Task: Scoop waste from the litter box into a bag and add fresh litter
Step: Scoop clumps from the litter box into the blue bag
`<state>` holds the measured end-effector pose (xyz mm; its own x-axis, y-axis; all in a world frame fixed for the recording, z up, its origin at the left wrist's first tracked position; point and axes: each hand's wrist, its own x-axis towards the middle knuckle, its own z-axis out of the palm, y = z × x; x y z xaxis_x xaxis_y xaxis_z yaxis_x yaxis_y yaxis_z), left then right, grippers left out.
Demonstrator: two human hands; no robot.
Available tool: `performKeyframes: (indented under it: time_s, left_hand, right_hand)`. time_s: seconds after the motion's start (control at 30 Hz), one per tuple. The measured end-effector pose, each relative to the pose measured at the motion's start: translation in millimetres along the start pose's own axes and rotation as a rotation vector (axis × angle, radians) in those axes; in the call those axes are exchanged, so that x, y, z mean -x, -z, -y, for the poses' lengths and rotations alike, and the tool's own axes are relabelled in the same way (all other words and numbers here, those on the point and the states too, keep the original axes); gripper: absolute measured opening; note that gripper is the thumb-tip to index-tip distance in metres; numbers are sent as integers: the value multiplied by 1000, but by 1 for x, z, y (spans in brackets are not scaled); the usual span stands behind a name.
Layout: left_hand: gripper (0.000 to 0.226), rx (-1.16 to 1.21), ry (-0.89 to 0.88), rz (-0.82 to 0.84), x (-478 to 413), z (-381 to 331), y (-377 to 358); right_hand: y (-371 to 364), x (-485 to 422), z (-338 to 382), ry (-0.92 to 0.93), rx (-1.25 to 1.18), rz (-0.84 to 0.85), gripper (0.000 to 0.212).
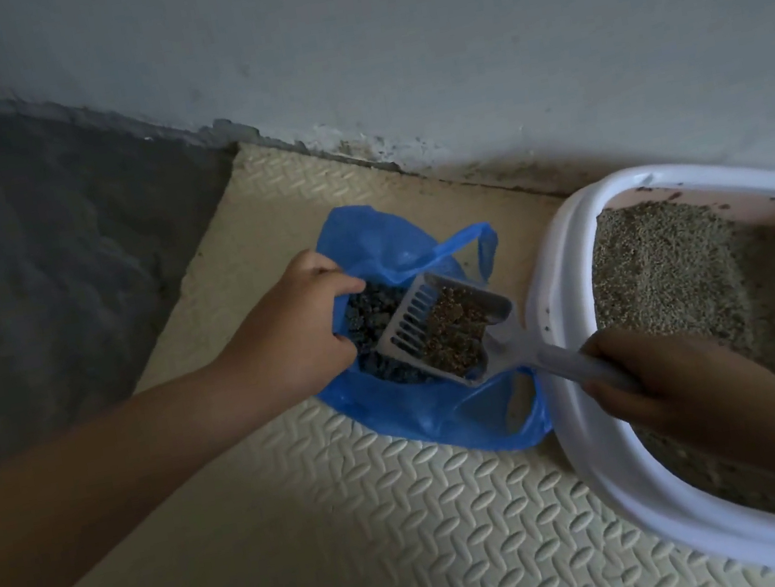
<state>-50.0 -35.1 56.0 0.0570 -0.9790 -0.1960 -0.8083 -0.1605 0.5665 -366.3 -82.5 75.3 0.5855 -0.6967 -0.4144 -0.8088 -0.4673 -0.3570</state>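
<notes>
A cream, ridged foam mat (361, 525) is lying along the foot of the grey wall (435, 32), its left edge meeting dark floor (38, 247), with a broad stretch showing bare in front. The white oval plastic litter box (566, 315) is sitting at the right with tan litter inside, its rim just beside the thin blue plastic bag (366, 235). The grey slotted plastic scoop (411, 325) is hovering over the bag's mouth, carrying clumps. The right hand (642, 374) is gripping its handle above the box rim. The left hand (290, 334) is pinching the bag's left edge.
</notes>
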Motion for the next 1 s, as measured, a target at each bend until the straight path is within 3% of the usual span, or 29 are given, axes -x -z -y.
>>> performKeyframes:
  time_s: [0.4, 0.53, 0.67, 0.77, 0.87, 1.0]
  left_hand:
    - [96, 83, -4, 149, -4, -11, 15]
    - [99, 108, 2, 201, -5, -15, 13]
    - [102, 132, 19, 204, -4, -13, 16]
    - [102, 145, 50, 187, -4, -9, 20]
    - [102, 171, 62, 168, -2, -6, 21]
    - [101, 174, 76, 175, -2, -7, 21]
  right_hand:
    - [8, -41, 34, 132, 165, 13, 18]
    - [10, -46, 47, 103, 137, -132, 20]
    - [0, -47, 55, 111, 285, -291, 16]
    - [-10, -45, 48, 147, 494, -371, 33]
    - [-12, -44, 38, 133, 554, -376, 56]
    - [-15, -41, 31, 170, 546, -380, 58]
